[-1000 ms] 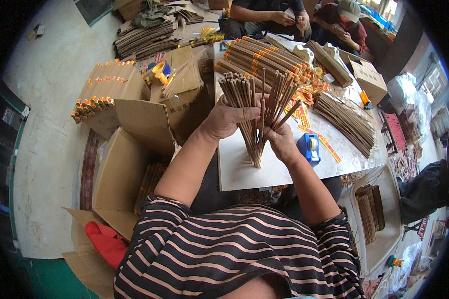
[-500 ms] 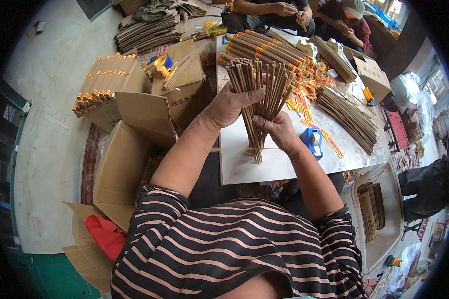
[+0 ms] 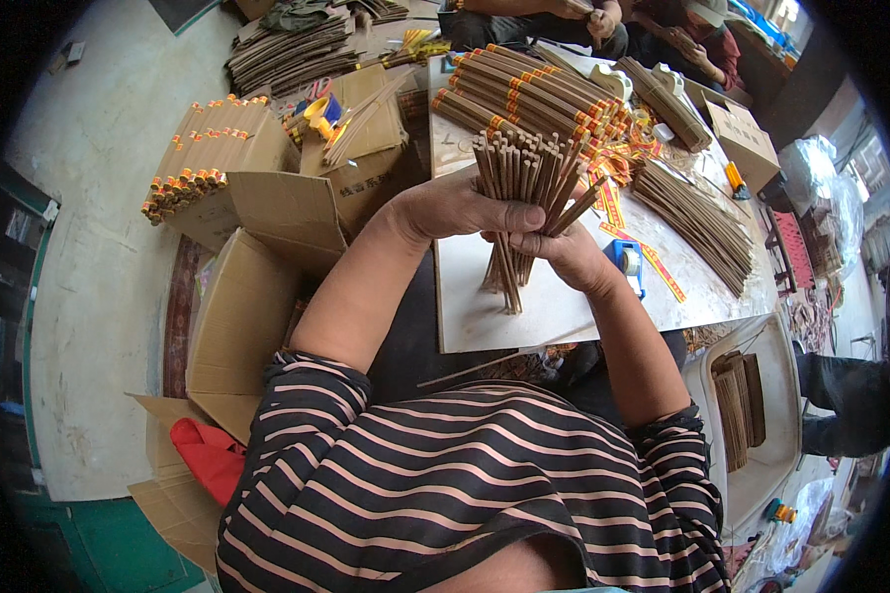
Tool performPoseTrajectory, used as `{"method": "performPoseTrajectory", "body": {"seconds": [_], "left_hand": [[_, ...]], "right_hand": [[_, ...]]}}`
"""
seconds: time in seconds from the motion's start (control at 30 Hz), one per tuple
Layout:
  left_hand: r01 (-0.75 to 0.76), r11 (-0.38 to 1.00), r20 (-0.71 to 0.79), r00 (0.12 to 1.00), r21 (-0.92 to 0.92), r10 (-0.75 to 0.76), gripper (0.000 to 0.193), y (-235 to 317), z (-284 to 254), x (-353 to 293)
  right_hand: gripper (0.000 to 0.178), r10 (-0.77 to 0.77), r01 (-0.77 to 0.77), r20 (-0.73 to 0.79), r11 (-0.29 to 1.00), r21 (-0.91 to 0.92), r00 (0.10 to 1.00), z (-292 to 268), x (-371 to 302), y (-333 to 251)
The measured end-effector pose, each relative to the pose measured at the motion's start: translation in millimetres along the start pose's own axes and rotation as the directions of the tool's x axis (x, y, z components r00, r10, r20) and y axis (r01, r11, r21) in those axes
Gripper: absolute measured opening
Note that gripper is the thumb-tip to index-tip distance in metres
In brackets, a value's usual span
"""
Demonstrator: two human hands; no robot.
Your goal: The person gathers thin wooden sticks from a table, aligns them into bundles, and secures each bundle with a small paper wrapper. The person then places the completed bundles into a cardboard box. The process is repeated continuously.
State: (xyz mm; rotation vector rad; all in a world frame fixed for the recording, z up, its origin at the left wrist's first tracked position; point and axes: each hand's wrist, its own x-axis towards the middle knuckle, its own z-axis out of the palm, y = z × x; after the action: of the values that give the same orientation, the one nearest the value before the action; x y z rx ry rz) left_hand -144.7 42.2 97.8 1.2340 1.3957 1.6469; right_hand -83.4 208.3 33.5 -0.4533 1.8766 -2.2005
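Note:
A thick bunch of thin brown incense sticks [image 3: 512, 170] stands up between my two hands over the near part of the white table [image 3: 465, 326]. My left hand [image 3: 455, 210] wraps round the bunch from the left, thumb across its front. From the right, my right hand [image 3: 572, 257] closes on a few sticks [image 3: 579, 206] that lean outward; its thumb almost meets the left one. Lower ends of the bunch splay below my hands, close to the tabletop. One loose stick [image 3: 480, 368] lies slanting below the table's front edge, over my lap.
Behind are banded stick bundles [image 3: 534, 94], with red-yellow paper strips [image 3: 651, 262], a blue tape dispenser [image 3: 627, 265] and loose sticks [image 3: 697, 222] to the right. An open carton [image 3: 232, 336] stands left, a white tub [image 3: 786, 435] right. Two people sit across the table.
My hands have drawn closer together and the bunch's top has tipped lower, toward me. More sticks lean out at my right hand. A loose stick has dropped from table height toward my lap.

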Motion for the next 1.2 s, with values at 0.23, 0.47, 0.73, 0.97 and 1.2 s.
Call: {"method": "performPoseTrajectory", "body": {"seconds": [0.23, 0.47, 0.73, 0.97, 1.2], "left_hand": [[-0.093, 0.992, -0.138, 0.987, -0.09, 0.08, 0.064, 6.0, 11.7, 12.4], [-0.084, 0.984, -0.199, 0.979, -0.156, 0.052, 0.039, 7.7, 12.1, 9.7], [-0.085, 0.992, -0.183, 0.981, -0.092, 0.067, 0.032, -0.6, 4.3, 8.5], [-0.107, 0.989, -0.191, 0.978, -0.098, 0.087, 0.031, 0.4, 9.1, 7.9], [-0.145, 0.988, -0.195, 0.972, -0.059, 0.131, 0.031, -2.6, 9.1, 5.7]], "right_hand": [[0.027, 0.049, -0.048, 0.041, 0.999, -0.023, 0.998, -0.9, 8.7, -9.5], [0.027, 0.004, -0.004, 0.019, 1.0, -0.019, 1.0, 3.7, 16.1, -8.7], [0.032, -0.094, 0.104, -0.115, 0.991, 0.083, 0.989, 18.2, 12.1, -26.6], [0.032, -0.038, 0.058, -0.167, 0.991, 0.119, 0.985, 27.7, 7.8, -35.3], [0.035, 0.069, -0.05, -0.142, 0.99, 0.134, 0.987, 27.8, 3.2, -36.8]]}}
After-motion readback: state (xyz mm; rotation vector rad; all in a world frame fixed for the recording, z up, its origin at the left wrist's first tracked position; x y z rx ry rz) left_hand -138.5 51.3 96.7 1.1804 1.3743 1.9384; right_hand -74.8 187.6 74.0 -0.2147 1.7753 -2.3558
